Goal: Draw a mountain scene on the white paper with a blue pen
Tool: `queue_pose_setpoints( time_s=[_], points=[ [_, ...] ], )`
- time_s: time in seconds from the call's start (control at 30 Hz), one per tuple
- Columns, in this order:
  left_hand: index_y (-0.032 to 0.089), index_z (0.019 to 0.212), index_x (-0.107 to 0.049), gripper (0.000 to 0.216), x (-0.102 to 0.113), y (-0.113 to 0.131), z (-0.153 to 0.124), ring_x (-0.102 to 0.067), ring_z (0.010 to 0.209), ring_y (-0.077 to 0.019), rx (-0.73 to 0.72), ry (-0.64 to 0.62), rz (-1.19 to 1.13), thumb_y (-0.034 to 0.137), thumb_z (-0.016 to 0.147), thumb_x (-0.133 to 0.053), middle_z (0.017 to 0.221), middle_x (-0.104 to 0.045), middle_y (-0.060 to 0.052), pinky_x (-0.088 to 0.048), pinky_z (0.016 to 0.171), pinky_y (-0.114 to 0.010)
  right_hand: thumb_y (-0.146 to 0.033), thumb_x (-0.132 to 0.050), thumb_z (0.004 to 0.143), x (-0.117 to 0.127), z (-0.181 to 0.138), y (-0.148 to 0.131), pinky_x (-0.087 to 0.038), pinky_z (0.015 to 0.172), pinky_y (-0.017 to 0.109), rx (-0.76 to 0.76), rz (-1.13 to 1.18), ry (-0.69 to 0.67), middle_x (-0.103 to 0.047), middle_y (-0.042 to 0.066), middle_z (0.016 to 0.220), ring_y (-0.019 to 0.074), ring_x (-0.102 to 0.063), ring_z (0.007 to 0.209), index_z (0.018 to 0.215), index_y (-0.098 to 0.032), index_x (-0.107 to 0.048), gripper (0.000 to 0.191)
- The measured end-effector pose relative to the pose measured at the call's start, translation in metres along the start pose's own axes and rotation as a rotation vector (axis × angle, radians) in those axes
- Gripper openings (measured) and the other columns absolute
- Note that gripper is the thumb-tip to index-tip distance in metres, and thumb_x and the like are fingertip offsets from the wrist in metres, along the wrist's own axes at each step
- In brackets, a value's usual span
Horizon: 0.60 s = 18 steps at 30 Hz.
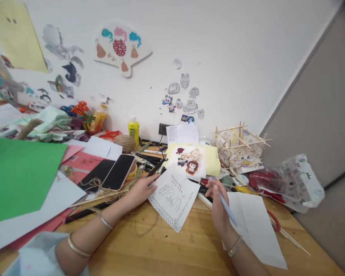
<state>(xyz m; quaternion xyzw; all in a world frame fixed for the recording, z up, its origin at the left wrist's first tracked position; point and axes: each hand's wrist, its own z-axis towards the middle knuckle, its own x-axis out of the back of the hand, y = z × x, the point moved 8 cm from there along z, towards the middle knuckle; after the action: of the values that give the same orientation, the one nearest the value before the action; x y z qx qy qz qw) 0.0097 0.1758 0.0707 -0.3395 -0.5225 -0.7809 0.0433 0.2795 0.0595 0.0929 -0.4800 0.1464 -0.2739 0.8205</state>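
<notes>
My left hand (142, 188) rests on the left edge of a white paper with a line drawing (174, 197), fingers stretched flat, holding it down on the wooden table (172, 245). My right hand (218, 205) is closed round a light blue pen (228, 211), just right of the paper. Bracelets circle both wrists. A coloured cartoon picture (189, 161) lies on yellow paper behind the drawing.
Two phones (117, 172) lie left of my hand, with twine, pens and a yellow bottle (133, 130) behind. A green sheet (17, 172) covers the left. White paper (255, 226), red scissors (273, 220), a stick frame (241, 147) and a plastic bag (293, 182) sit right.
</notes>
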Motion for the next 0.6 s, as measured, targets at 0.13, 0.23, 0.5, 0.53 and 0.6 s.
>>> queue_pose_setpoints(
  time_s=[0.13,0.23,0.5,0.53,0.6],
  points=[
    [0.019,0.129,-0.057,0.037,-0.002,0.002,0.002,-0.06,0.115,-0.0284,-0.029,-0.015,0.022,0.035,0.096,-0.063,0.134,-0.056,-0.011,-0.051,0.095,-0.051,-0.043,-0.061,0.085,-0.038,-0.018,-0.002,-0.045,0.06,0.03,-0.029,-0.043,-0.419,-0.058,-0.001,0.061,0.0185,-0.055,0.061,0.065,-0.022,-0.063,0.03],
    [0.019,0.127,-0.058,0.035,-0.005,0.007,0.002,-0.06,0.114,-0.0282,-0.093,-0.069,0.04,0.036,0.097,-0.062,0.132,-0.058,-0.01,-0.051,0.096,-0.051,-0.041,-0.064,0.082,-0.059,-0.039,0.014,-0.039,0.047,0.025,-0.276,0.073,-0.603,-0.058,-0.005,0.053,0.0142,-0.05,0.046,0.081,-0.023,-0.063,0.018],
    [0.014,0.135,-0.053,0.038,-0.013,0.015,-0.004,-0.053,0.121,-0.0334,-0.19,-0.021,0.254,0.024,0.099,-0.051,0.131,-0.056,-0.016,-0.039,0.104,-0.057,-0.03,-0.069,0.077,-0.079,-0.068,0.011,-0.044,0.056,0.026,-0.237,-0.092,-0.879,-0.064,-0.001,0.064,0.0163,-0.058,0.061,0.064,-0.022,-0.057,0.019],
    [0.012,0.135,-0.053,0.039,-0.015,0.019,-0.006,-0.05,0.122,-0.0355,-0.204,-0.003,0.292,0.021,0.098,-0.048,0.13,-0.056,-0.018,-0.036,0.104,-0.059,-0.029,-0.066,0.079,-0.078,-0.069,0.011,-0.042,0.054,0.026,-0.204,-0.165,-0.89,-0.061,-0.002,0.059,0.0156,-0.055,0.058,0.059,-0.022,-0.053,0.024],
    [0.013,0.129,-0.057,0.037,-0.022,0.029,-0.012,-0.049,0.12,-0.037,-0.261,-0.021,0.349,0.021,0.094,-0.05,0.126,-0.057,-0.018,-0.034,0.103,-0.058,-0.026,-0.06,0.081,-0.077,-0.07,0.007,-0.038,0.053,0.025,-0.112,-0.3,-0.901,-0.053,-0.004,0.053,0.0146,-0.05,0.055,0.054,-0.023,-0.043,0.032]
  ],
)
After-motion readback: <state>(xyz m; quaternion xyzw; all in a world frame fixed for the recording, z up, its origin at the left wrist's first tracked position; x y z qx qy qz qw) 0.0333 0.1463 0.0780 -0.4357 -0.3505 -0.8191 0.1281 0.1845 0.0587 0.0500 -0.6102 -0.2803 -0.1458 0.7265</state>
